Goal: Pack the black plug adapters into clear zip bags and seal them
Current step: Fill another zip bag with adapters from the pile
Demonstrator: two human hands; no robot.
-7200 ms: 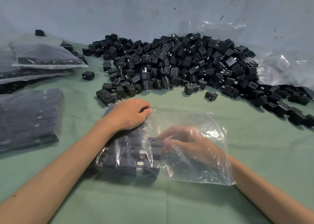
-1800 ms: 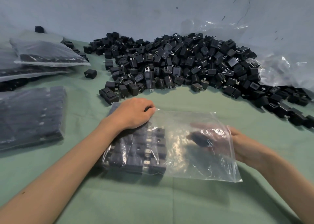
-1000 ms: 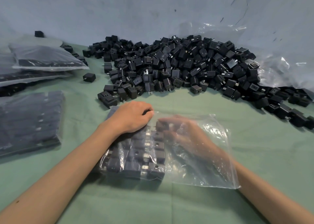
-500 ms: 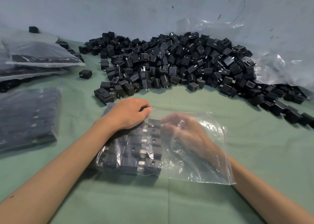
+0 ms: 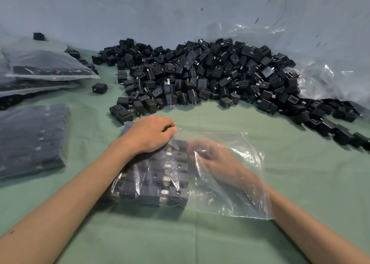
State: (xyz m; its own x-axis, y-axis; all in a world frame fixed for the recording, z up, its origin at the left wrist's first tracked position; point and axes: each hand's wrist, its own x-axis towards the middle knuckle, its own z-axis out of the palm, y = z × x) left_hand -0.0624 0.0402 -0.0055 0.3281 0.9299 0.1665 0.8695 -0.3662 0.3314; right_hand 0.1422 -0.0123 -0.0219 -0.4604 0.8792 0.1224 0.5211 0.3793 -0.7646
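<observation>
Your left hand [image 5: 149,135] stays where it was, on the far left part of the clear plastic zip bag [image 5: 240,193]. Its fingers are curled down and grip the film over the packed rows of black square plug adapters [image 5: 160,183]. Your right hand [image 5: 218,161] was at the mouth of the bag a moment before, with one adapter in the palm. Now it is deep inside the bag, with the fingers bent against the far end of the rightmost row. Through the creased film I cannot tell if it holds an adapter or has let it go. The bag lies flat near the front edge of the green cloth-covered table [image 5: 300,183], its mouth turned to the right edge. The big heap of loose black adapters [image 5: 200,73] lies along the back edge as before, and one single black adapter [image 5: 99,88] sits apart to its left. Filled clear bags [image 5: 30,139] rest at the left edge. Any print on the adapters is too small to read.
</observation>
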